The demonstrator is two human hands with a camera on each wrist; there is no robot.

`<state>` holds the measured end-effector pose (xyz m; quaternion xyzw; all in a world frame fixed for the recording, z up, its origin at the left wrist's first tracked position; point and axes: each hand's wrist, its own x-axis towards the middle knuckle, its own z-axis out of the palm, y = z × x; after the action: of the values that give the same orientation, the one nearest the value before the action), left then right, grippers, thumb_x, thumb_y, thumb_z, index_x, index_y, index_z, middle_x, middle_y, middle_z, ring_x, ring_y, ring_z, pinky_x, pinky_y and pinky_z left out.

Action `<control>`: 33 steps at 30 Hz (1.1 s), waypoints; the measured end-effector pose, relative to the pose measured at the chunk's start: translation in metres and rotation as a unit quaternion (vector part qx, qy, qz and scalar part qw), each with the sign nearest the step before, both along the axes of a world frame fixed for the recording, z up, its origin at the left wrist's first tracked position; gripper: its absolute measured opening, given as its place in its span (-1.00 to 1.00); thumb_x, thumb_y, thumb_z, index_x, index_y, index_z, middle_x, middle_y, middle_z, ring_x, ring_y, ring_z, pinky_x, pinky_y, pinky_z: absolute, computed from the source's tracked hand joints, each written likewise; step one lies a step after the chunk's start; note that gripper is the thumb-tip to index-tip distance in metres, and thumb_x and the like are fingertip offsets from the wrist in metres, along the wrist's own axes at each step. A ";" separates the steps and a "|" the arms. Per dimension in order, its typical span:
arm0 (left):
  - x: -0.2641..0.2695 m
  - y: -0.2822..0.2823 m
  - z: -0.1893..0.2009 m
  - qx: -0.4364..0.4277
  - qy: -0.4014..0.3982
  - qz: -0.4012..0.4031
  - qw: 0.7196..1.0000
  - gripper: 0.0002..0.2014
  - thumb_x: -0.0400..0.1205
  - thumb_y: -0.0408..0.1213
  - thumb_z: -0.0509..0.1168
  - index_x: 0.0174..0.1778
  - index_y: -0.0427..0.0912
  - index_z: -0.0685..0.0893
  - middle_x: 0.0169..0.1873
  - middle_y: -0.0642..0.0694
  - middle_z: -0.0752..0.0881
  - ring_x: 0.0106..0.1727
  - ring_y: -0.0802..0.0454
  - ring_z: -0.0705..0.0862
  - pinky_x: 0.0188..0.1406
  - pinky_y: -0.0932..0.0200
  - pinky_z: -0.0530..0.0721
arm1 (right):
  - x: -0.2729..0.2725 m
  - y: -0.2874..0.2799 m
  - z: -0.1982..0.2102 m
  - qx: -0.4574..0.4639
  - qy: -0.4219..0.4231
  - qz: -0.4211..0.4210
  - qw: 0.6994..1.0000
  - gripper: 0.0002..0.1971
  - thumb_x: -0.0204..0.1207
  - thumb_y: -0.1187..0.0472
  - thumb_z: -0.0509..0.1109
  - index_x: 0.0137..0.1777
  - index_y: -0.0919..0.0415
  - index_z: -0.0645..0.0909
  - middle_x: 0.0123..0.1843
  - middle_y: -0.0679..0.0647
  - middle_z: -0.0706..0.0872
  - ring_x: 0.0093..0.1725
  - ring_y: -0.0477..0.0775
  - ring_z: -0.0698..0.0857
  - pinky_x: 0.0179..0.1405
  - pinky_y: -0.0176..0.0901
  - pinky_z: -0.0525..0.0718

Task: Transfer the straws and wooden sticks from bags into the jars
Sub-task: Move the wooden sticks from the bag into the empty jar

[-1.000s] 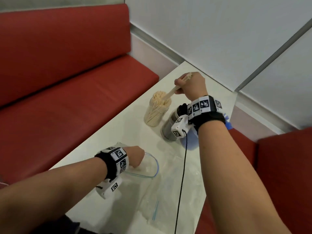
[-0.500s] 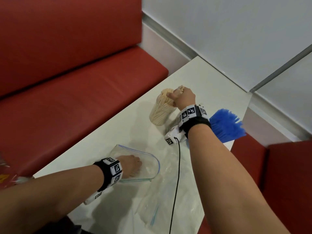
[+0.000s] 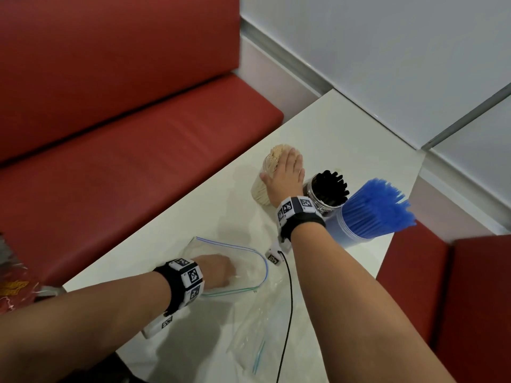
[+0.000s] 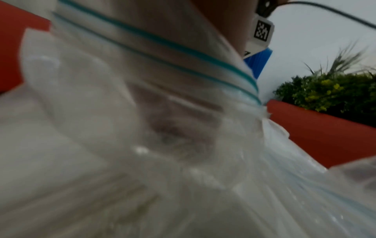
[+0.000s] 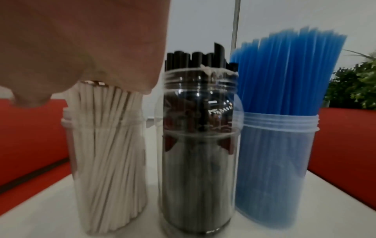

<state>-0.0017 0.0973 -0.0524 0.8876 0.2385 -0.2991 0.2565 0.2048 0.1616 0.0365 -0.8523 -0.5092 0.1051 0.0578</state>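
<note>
Left hand (image 3: 218,268) fingers are hidden inside the clear zip bag (image 3: 243,261) — only a smeared blur in the wrist view — while the right hand (image 3: 286,175) covers the wooden sticks' (image 3: 273,157) tops.

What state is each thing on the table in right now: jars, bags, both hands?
Wooden stick jar: upright, lidless, packed full.
Black straw jar: upright, lidless, full.
Blue straw jar: upright, lidless, straws fanning out above the rim.
Zip bag: mouth open, lying flat, looks empty.
Second bag: flat on the table, contents unclear.
Right hand: flat, pressing on the stick tops.
Left hand: inside the zip bag's mouth, fingers blurred.
</note>
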 end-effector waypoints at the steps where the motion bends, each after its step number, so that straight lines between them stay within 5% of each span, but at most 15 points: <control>1: 0.001 0.001 0.003 -0.001 -0.001 0.007 1.000 -0.60 0.82 -0.15 0.11 0.46 -0.28 0.62 0.44 -0.29 0.62 0.43 -0.27 0.61 0.47 -0.05 0.53 | 0.000 0.002 0.004 0.017 0.003 -0.009 1.000 -0.19 0.77 -0.12 0.12 0.77 0.27 -0.22 0.80 0.24 -0.20 0.77 0.32 -0.24 0.74 0.26 -0.17; 4: 0.005 0.002 0.010 -0.002 0.005 0.021 1.000 -0.64 0.82 -0.21 0.11 0.31 -0.35 0.70 0.30 -0.31 0.71 0.29 -0.30 0.70 0.33 -0.04 0.62 | -0.009 0.001 0.021 0.186 0.043 -0.025 0.981 -0.40 0.77 0.11 0.17 0.75 0.20 0.13 0.74 0.27 0.20 0.73 0.31 0.13 0.71 0.21 0.10; 6: 0.008 0.001 0.012 0.001 -0.003 0.034 0.999 -0.66 0.81 -0.27 0.10 0.32 -0.35 0.69 0.32 -0.30 0.71 0.32 -0.28 0.69 0.30 -0.01 0.60 | -0.027 -0.012 0.027 0.294 0.180 -0.011 0.939 -0.61 0.71 0.27 0.20 0.52 0.20 0.51 0.38 0.19 0.64 0.36 0.06 0.60 0.39 0.02 0.51; 8: 0.008 0.000 0.015 0.014 -0.024 0.034 0.999 -0.67 0.81 -0.27 0.11 0.31 -0.35 0.69 0.29 -0.29 0.74 0.30 -0.28 0.71 0.21 -0.01 0.59 | -0.052 -0.033 0.021 0.230 0.369 0.005 0.900 -0.74 0.69 0.32 0.17 0.23 0.18 0.66 -0.03 0.11 0.75 -0.13 -0.05 0.73 -0.07 -0.08 0.65; 11: 0.007 -0.001 0.018 0.008 -0.054 0.061 0.997 -0.66 0.84 -0.27 0.04 0.36 -0.36 0.60 0.26 -0.31 0.72 0.27 -0.27 0.70 0.18 -0.02 0.53 | -0.081 -0.073 -0.010 0.096 0.492 0.035 0.865 -0.79 0.73 0.27 0.18 0.06 0.14 0.68 -0.19 0.11 0.73 -0.27 0.04 0.73 -0.28 -0.12 0.68; 14: 0.002 0.004 0.025 -0.041 -0.096 0.099 0.990 -0.68 0.83 -0.19 0.09 0.34 -0.31 0.58 0.23 -0.30 0.69 0.22 -0.21 0.68 0.15 0.06 0.50 | -0.090 -0.117 -0.042 0.101 0.480 -0.015 0.871 -0.77 0.72 0.04 0.27 0.01 0.09 0.72 -0.17 -0.01 0.76 -0.19 -0.07 0.72 -0.21 -0.16 0.69; 17: -0.006 0.008 0.029 -0.100 -0.149 0.115 0.977 -0.77 0.76 -0.10 0.27 0.20 -0.16 0.65 0.07 -0.20 0.78 0.10 -0.13 0.71 0.01 0.15 0.48 | -0.091 -0.146 -0.057 0.135 0.516 -0.070 0.843 -0.65 0.78 -0.07 0.17 0.09 0.11 0.71 -0.04 0.08 0.79 -0.02 0.02 0.74 0.05 0.05 0.71; 19: -0.010 0.009 0.030 -0.130 -0.173 0.132 0.967 -0.88 0.71 -0.05 0.33 -0.10 0.06 0.70 -0.18 -0.03 0.82 -0.14 0.11 0.72 -0.07 0.20 0.50 | -0.091 -0.155 -0.057 0.119 0.534 -0.090 0.832 -0.52 0.78 -0.20 0.06 0.16 0.10 0.71 0.03 0.08 0.83 0.03 0.01 0.77 0.07 -0.06 0.69; 21: -0.011 0.010 0.036 -0.172 -0.201 0.185 0.946 -0.62 0.68 0.06 0.36 -0.49 0.12 0.64 -0.53 0.13 0.70 -0.49 0.29 0.58 -0.31 0.30 0.50 | -0.092 -0.164 -0.056 0.086 0.509 -0.085 0.852 -0.39 0.76 -0.30 -0.08 0.25 0.05 0.72 0.16 0.01 0.83 0.21 -0.11 0.74 0.25 -0.25 0.59; 23: -0.011 0.014 0.047 -0.220 -0.237 0.251 0.912 -0.48 0.65 0.14 0.36 -0.59 -0.01 0.53 -0.66 0.07 0.55 -0.60 0.14 0.46 -0.44 0.23 0.46 | -0.092 -0.173 -0.054 0.066 0.494 -0.061 0.865 -0.34 0.76 -0.30 -0.16 0.33 -0.03 0.71 0.32 -0.09 0.75 0.37 -0.24 0.63 0.38 -0.44 0.44; 27: -0.006 0.022 0.081 -0.262 -0.354 0.318 0.840 -0.48 0.69 -0.02 0.38 -0.62 -0.05 0.51 -0.64 0.00 0.51 -0.54 0.06 0.44 -0.38 0.13 0.50 | -0.092 -0.177 -0.046 0.088 0.484 -0.104 0.864 -0.27 0.67 -0.39 -0.12 0.36 0.05 0.69 0.33 0.05 0.74 0.36 -0.03 0.66 0.48 -0.05 0.51; 31: 0.011 0.022 0.131 -0.314 -0.470 0.335 0.754 -0.52 0.65 0.04 0.39 -0.57 -0.02 0.49 -0.59 -0.03 0.44 -0.51 0.07 0.40 -0.39 0.22 0.49 | -0.102 -0.162 -0.024 0.184 0.607 -0.204 0.746 -0.25 0.60 -0.44 0.07 0.23 0.23 0.73 0.18 0.26 0.81 0.15 0.20 0.80 0.27 0.14 0.74; 33: 0.019 0.019 0.151 -0.336 -0.500 0.311 0.735 -0.51 0.67 0.00 0.37 -0.57 -0.04 0.46 -0.59 -0.03 0.39 -0.53 0.06 0.36 -0.43 0.21 0.42 | -0.106 -0.154 -0.010 0.193 0.666 -0.217 0.687 -0.21 0.63 -0.42 0.06 0.23 0.33 0.70 0.14 0.36 0.81 0.11 0.29 0.81 0.29 0.21 0.73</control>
<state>0.0176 0.1161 0.0986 0.6414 0.2226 0.2239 0.6992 0.0992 0.0072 0.0263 -0.6149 -0.1465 0.5289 0.5663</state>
